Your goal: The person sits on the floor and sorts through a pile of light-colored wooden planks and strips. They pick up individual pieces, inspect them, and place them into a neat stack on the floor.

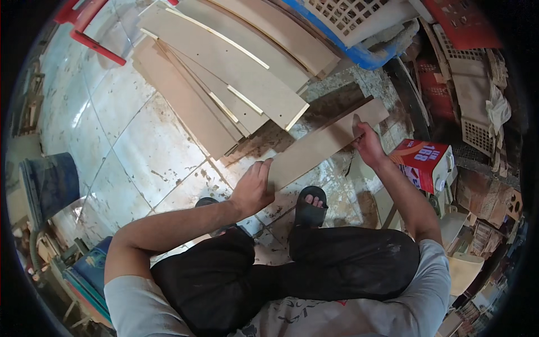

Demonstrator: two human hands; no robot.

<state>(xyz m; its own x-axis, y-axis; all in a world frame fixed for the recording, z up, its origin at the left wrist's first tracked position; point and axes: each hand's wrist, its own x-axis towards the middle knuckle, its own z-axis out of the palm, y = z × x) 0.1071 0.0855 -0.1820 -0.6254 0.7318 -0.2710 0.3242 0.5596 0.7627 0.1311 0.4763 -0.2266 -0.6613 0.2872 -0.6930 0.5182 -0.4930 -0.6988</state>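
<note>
A long, narrow brown board [318, 147] slants across the space in front of my knees, its right end farther away than its left. My left hand [254, 188] is closed around the near left end, fingers over the edge. At the far right end my right hand [368, 145] grips the board, with the thumb on its upper face. Another board edge shows just behind it; whether the two are separate I cannot tell. Beyond lies a fanned stack of wide boards [224, 67], some with pale strips along their edges.
Dirty white floor tiles [146, 151] spread to the left. A red and white jug [425, 163] stands by my right forearm. Far right are a blue-rimmed crate [368, 53] and stacked baskets. A dark bucket [53, 182] sits at left, a red frame [95, 45] at far left.
</note>
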